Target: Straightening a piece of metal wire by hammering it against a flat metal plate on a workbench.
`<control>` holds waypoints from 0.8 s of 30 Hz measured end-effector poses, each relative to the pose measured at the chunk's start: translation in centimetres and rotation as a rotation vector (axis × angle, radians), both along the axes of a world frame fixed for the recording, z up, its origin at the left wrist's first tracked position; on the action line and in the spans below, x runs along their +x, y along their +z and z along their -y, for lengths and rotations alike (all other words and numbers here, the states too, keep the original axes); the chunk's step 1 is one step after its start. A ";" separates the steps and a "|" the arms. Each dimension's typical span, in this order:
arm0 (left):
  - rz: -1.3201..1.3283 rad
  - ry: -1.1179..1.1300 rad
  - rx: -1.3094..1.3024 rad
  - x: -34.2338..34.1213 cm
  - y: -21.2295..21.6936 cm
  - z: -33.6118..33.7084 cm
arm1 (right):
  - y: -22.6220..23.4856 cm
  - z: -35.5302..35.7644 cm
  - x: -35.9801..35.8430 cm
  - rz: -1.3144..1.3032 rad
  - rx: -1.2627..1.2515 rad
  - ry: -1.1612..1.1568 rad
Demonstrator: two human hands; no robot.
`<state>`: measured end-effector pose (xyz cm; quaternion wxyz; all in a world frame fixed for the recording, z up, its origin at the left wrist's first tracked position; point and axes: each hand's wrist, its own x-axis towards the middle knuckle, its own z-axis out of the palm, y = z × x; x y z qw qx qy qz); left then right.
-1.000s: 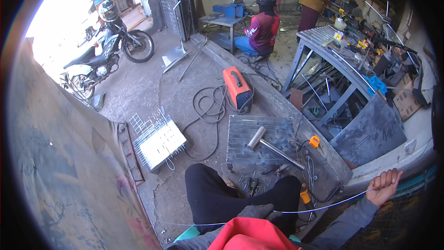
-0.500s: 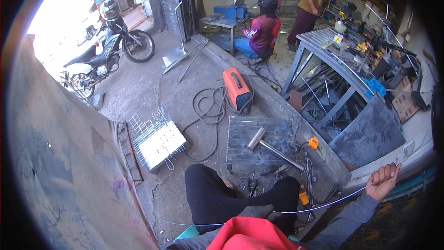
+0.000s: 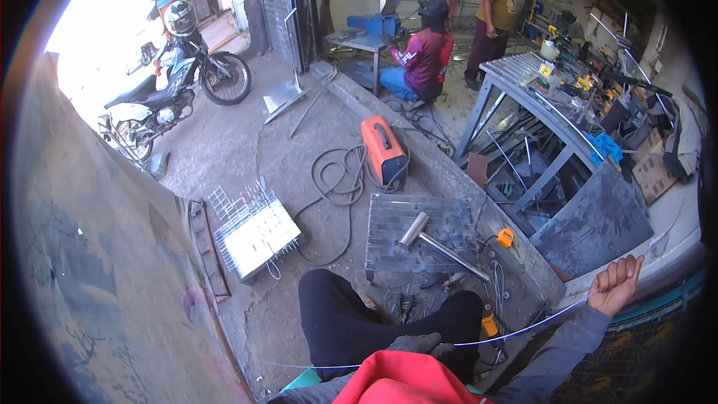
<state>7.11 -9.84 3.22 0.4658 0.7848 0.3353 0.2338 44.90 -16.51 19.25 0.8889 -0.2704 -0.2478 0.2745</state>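
Observation:
A thin bright metal wire (image 3: 528, 331) runs across my lap. Its one end is in my right hand (image 3: 616, 285), a closed fist raised out at the right side. My left hand (image 3: 416, 343), in a dark grey glove, is closed around the wire above my lap; its fingers are partly hidden by red cloth (image 3: 404, 378). Past the red cloth, the wire continues left over my lap. In front of my knees stands a low slatted metal stand (image 3: 389, 236) with a steel hammer (image 3: 447, 248) lying across it. Pliers (image 3: 404, 305) lie on the ground between my legs.
An orange welding machine (image 3: 384, 151) with coiled cable stands ahead. Left of it are wire grids on a white box (image 3: 258, 236). Orange tools (image 3: 490, 325) and loose wires lie near my right knee. A cluttered workbench (image 3: 523, 78), two people and a motorcycle (image 3: 168, 93) are farther off.
My right hand has shifted slightly left with the wire still in it. My left hand has barely moved. The standing person in yellow has changed arm position.

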 end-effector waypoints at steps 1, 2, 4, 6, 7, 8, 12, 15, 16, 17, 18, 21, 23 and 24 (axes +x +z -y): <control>-0.001 0.003 0.004 -0.1 0.0 -0.1 | -0.1 -0.2 0.0 -0.002 0.002 0.002; 0.000 0.005 0.010 -0.1 0.0 -0.2 | -0.2 -0.4 0.2 -0.032 -0.005 -0.015; 0.003 0.010 0.020 -0.3 0.0 -0.4 | -0.6 -0.5 0.6 -0.062 -0.011 -0.031; 0.006 0.016 0.027 -0.3 0.1 -0.6 | -1.0 -0.4 1.0 0.000 0.042 0.070; 0.008 0.018 0.031 -0.3 0.1 -0.7 | -0.9 -0.7 1.1 0.001 0.043 0.071; 0.008 0.019 0.033 -0.4 0.1 -0.8 | -0.6 -1.1 0.6 -0.037 0.023 0.026; 0.012 0.015 0.046 -0.5 0.2 -1.1 | -0.5 -1.4 0.8 -0.051 -0.009 -0.002; 0.011 0.012 0.058 -0.5 0.2 -1.4 | -0.2 -2.2 0.5 -0.102 -0.051 -0.012; 0.006 0.015 0.061 -0.6 0.2 -1.4 | -0.3 -2.8 0.4 -0.108 -0.051 -0.009; 0.009 0.013 0.063 -0.6 0.2 -1.4 | -0.2 -3.2 0.4 -0.129 -0.053 -0.012; 0.012 0.012 0.066 -0.6 0.2 -1.5 | -0.3 -3.4 0.4 -0.151 -0.055 -0.013; 0.019 0.012 0.075 -0.6 0.2 -1.5 | -1.2 -3.0 1.8 -0.089 0.009 0.095; 0.020 0.014 0.078 -0.6 0.2 -1.4 | -0.8 -3.5 1.1 -0.128 -0.021 0.056; 0.019 0.015 0.079 -0.7 0.2 -1.4 | -0.6 -3.8 0.8 -0.169 -0.052 0.017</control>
